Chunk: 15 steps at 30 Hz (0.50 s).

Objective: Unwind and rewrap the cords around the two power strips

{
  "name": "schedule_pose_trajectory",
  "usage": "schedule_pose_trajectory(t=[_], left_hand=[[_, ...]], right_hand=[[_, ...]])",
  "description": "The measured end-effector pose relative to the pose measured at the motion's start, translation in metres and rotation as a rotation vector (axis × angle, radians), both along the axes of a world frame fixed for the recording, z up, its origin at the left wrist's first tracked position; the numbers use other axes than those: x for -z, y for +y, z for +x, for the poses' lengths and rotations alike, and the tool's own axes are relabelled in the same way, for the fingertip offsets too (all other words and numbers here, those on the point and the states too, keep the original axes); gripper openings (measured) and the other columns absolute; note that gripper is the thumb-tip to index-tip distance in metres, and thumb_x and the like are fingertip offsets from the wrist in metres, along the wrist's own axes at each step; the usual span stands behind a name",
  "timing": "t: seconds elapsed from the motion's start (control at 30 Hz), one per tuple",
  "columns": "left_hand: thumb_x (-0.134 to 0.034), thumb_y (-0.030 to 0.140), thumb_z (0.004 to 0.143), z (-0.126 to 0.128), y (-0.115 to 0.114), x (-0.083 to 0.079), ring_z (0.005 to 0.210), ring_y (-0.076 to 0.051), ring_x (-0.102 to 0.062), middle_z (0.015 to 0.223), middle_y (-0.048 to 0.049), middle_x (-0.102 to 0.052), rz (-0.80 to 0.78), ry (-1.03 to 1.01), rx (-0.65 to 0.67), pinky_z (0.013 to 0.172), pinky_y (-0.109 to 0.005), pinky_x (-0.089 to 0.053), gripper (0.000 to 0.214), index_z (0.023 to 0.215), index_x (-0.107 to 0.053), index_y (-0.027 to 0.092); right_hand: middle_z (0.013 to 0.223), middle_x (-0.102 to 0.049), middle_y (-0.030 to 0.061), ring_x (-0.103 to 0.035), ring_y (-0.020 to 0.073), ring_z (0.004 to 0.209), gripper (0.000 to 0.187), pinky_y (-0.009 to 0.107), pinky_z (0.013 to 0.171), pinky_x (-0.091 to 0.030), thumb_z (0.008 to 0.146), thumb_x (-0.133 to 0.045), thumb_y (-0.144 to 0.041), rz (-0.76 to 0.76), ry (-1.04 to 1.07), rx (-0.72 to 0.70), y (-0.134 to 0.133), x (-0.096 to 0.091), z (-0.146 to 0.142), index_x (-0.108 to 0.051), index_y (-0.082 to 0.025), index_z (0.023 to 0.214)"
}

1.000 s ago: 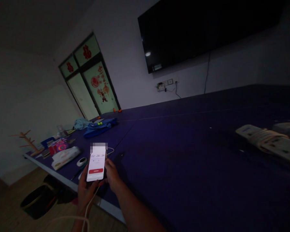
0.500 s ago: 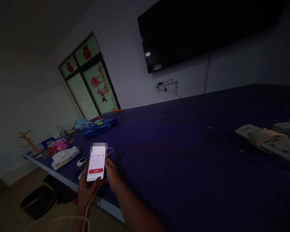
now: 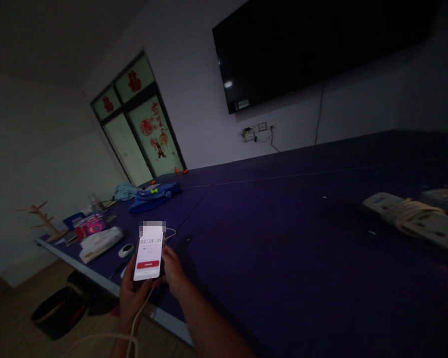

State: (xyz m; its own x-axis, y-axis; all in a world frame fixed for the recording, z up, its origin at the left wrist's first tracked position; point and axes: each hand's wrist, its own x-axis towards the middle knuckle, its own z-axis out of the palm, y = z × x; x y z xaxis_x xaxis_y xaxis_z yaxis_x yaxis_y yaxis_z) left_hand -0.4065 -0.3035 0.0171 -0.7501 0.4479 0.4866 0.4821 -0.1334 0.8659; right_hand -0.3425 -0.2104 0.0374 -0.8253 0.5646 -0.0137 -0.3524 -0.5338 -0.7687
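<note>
In a dim room I hold a lit phone (image 3: 149,253) upright over the near edge of a dark blue table (image 3: 283,238). Its screen shows a running timer and a red button. My left hand (image 3: 131,297) grips the phone from below and behind. My right hand (image 3: 172,271) holds its right edge with the fingers curled against it. A white cable (image 3: 134,323) hangs from the phone's bottom past my left wrist.
Along the table's left end lie a tissue pack (image 3: 100,242), a small white device (image 3: 126,249), a pink box (image 3: 90,226), a wooden rack (image 3: 45,221) and blue cloth (image 3: 155,195). White power strips with coiled cord (image 3: 414,216) lie at right. A dark bin (image 3: 57,311) stands on the floor. A television (image 3: 302,44) hangs on the wall.
The timer on the phone has advanced by one second. Both hands and the phone stay where they were.
</note>
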Motion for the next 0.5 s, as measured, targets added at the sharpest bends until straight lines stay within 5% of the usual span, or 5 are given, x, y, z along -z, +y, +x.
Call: schedule_pose_trajectory(t=[0.27, 0.5], left_hand=[[-0.066, 0.048, 0.068, -0.0015, 0.0045, 0.001, 0.114, -0.03, -0.054, 0.128, -0.0113, -0.055, -0.027, -0.024, -0.106, 0.096, -0.043, -0.044, 0.07, 0.129, -0.046, 0.02], [-0.069, 0.046, 0.063, 0.002, 0.0032, -0.0013, 0.115, -0.032, -0.053, 0.128, -0.011, -0.054, -0.049, -0.047, -0.127, 0.091, -0.043, -0.047, 0.075, 0.13, -0.046, 0.022]], right_hand=[[0.1, -0.067, 0.0075, -0.064, 0.014, 0.058, 0.037, 0.017, 0.033, -0.044, 0.091, -0.04, -0.035, -0.01, -0.005, 0.01, -0.0012, -0.0004, 0.0005, -0.052, -0.021, 0.123], [0.099, -0.067, 0.0078, -0.065, 0.0159, 0.066, 0.035, 0.02, 0.039, -0.048, 0.089, -0.043, -0.034, -0.01, 0.017, 0.038, -0.0004, 0.0045, -0.0036, -0.056, -0.018, 0.117]])
